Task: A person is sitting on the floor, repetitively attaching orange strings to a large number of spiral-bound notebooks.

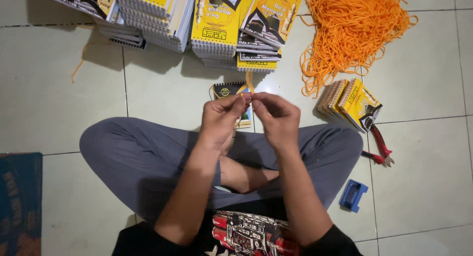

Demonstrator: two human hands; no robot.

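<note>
orange cord [249, 83]: pinched at its end between left hand [221, 115] and right hand [277, 118], fingertips together, held raised above a small spiral booklet [231, 96] for close handling.

The left hand [221, 119] and the right hand [277, 119] are covering most of the small spiral booklet [227, 91] behind them, so its lower part is staying hidden. The orange cord [249, 83] is disappearing between the fingertips; how it is being held is not clear. The top edge is cutting off the stacks of yellow booklets [217, 24] and the orange cord pile [352, 24]. The left edge is cutting the dark mat [19, 202]. The red pliers [380, 146] are lying partly under the leaning booklets [351, 103].
</note>
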